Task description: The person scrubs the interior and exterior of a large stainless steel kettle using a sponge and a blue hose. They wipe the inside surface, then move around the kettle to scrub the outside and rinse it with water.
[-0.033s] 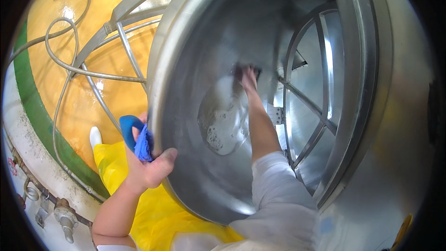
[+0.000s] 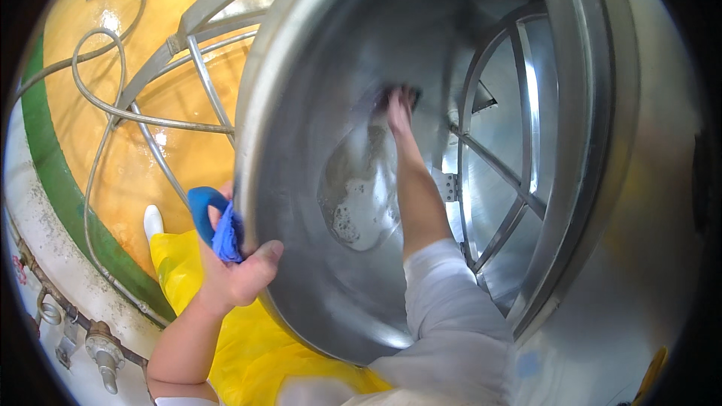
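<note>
A large steel kettle stands tilted before me, its round mouth facing up toward me. My right hand is deep inside, pressing a dark pad against the inner wall; motion smears both, so the pad's exact kind is unclear. Sudsy water pools just below that hand. At the near left rim, my left hand hooks its thumb over the edge. Its fingers, partly hidden, are closed round a teal-blue curved piece and a crumpled blue cloth, outside the kettle.
Inside the kettle's right half stands a curved metal mixing frame with crossbars. A steel frame and a looped hose lie left, over the wet yellow floor. Pipes with a valve run along the lower left.
My right hand and the dark pad have shifted slightly up and left along the kettle's inner wall. The left hand keeps its hold at the rim.
</note>
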Tool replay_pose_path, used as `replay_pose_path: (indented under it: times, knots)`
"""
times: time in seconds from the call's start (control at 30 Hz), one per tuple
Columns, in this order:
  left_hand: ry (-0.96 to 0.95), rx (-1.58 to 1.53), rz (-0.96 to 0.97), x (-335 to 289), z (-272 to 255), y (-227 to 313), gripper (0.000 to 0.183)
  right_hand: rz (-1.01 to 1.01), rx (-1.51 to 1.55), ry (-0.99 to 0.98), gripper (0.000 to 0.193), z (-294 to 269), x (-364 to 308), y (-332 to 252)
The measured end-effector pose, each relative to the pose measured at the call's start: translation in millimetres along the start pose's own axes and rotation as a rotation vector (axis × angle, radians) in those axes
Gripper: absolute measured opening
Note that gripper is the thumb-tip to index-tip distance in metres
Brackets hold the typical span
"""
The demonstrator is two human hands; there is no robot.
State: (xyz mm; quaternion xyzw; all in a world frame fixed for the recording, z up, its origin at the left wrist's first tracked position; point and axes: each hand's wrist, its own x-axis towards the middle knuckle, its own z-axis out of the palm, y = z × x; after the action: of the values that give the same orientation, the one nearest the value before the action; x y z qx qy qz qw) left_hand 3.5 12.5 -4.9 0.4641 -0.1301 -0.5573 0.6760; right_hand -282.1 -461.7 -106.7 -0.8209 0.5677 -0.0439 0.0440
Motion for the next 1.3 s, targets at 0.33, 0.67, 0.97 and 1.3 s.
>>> replay_pose_path:
  times: [0.33, 0.67, 0.97, 1.3]
  knots:
    - [-0.005, -0.074, 0.033, -2, 2, 4, 0.078, 0.476, -0.378, -0.062, 0.086, -42, -108, 105]
    - [0.017, -0.007, 0.114, 4, 5, 5, 0.058, 0.209, -0.445, -0.281, 0.079, -28, -135, 77]
    - [-0.021, -0.051, 0.093, -3, -1, 3, 0.079, 0.774, -0.467, 0.142, 0.102, -91, -62, 194]
    - [0.024, -0.033, 0.045, -3, 3, 9, 0.089, 0.620, -0.440, 0.161, 0.089, -81, -47, 184]
